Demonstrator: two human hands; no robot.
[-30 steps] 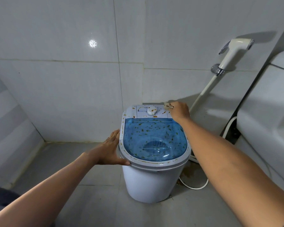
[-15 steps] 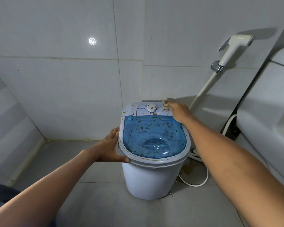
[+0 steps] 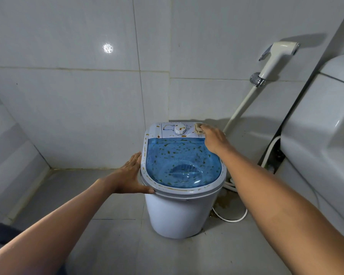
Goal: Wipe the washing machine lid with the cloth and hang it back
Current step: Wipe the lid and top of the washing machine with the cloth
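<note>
A small white washing machine (image 3: pixel 183 213) stands on the tiled floor. Its translucent blue lid (image 3: pixel 182 161) and white control panel with a dial (image 3: pixel 180 129) are spattered with brown specks. My right hand (image 3: pixel 213 138) presses a small beige cloth (image 3: pixel 198 129) onto the panel's far right corner, just right of the dial. Most of the cloth is hidden under my fingers. My left hand (image 3: pixel 130 175) lies flat against the machine's left rim, thumb under the front edge.
A white bidet sprayer (image 3: pixel 274 58) hangs on the wall at the right, its hose running down behind the machine. A white toilet tank (image 3: pixel 322 139) fills the right side. A white cord (image 3: pixel 230 219) loops on the floor. Tiled walls meet in a corner at left.
My right hand with the cloth has slid slightly left along the control panel's back right corner. My left hand stays on the rim.
</note>
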